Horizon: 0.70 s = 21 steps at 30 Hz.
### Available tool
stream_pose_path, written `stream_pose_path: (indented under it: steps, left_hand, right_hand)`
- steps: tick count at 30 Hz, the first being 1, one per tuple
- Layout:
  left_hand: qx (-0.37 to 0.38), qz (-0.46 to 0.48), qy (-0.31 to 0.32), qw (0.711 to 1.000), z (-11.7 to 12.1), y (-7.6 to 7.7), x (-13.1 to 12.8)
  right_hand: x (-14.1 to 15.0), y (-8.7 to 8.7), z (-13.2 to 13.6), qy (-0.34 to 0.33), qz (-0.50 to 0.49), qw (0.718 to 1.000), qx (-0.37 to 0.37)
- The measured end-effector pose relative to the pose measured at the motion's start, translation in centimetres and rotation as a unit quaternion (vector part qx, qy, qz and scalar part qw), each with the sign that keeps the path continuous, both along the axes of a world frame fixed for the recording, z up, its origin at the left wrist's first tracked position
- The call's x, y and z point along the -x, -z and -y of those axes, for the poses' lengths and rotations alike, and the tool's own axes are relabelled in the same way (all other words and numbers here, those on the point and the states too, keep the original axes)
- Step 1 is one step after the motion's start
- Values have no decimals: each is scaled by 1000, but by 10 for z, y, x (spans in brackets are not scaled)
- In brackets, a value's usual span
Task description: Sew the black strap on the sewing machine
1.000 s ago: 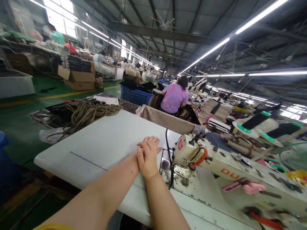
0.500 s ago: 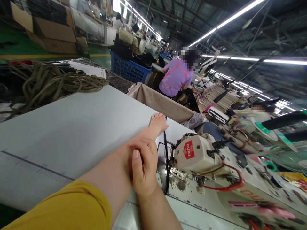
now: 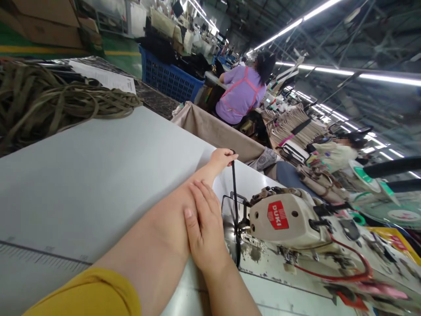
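Observation:
Stretched far forward over the white worktable, my left hand (image 3: 222,158) pinches the end of a narrow black strap (image 3: 234,184) between thumb and fingers. From there the strap runs back, taut, to the needle area of a sewing machine (image 3: 279,215) with a red DUKI label, and its near end curves over the machine plate. My right hand (image 3: 207,228) lies with extended fingers on my left forearm, left of the machine head, and holds nothing.
Loops of olive-brown cord (image 3: 66,101) lie at the table's left. Beyond the far edge stands a beige cloth-lined bin (image 3: 217,131), with a blue crate (image 3: 167,77) behind. A person in a purple shirt (image 3: 241,94) sits ahead. A printed ruler (image 3: 42,256) marks the near tabletop.
My left hand has gone from lying spread by the strap to pinching it, lifting its far end. My right hand's fingers have straightened along my forearm. The view has shifted slightly.

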<state>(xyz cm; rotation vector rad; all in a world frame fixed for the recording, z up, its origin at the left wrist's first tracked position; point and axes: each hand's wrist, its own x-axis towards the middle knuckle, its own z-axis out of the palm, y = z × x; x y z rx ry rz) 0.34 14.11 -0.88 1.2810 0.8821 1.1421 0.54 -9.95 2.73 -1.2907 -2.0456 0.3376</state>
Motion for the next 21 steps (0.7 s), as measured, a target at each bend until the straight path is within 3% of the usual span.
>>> stream_pose_path:
  steps: [8,11,14,18,21]
  left_hand:
    - [43,-39,-21,998,-3,-2,-4]
    - [51,-62,-22,997,-2,-7,-3]
    - [81,-19,-8,997,0,-11,-5]
    - [149,114,101,977,5,-10,-10]
    - [183,112,212,953,11,-4,-14]
  right_hand:
    - [1,-15,4,-68,-65,994,-60]
    - [-3,-11,3,-25,-99,990,-94]
    - [-7,-6,2,26,-115,986,-115]
    - [-8,-6,3,21,-120,985,-125]
    - [-5,-9,6,1,-124,984,-124]
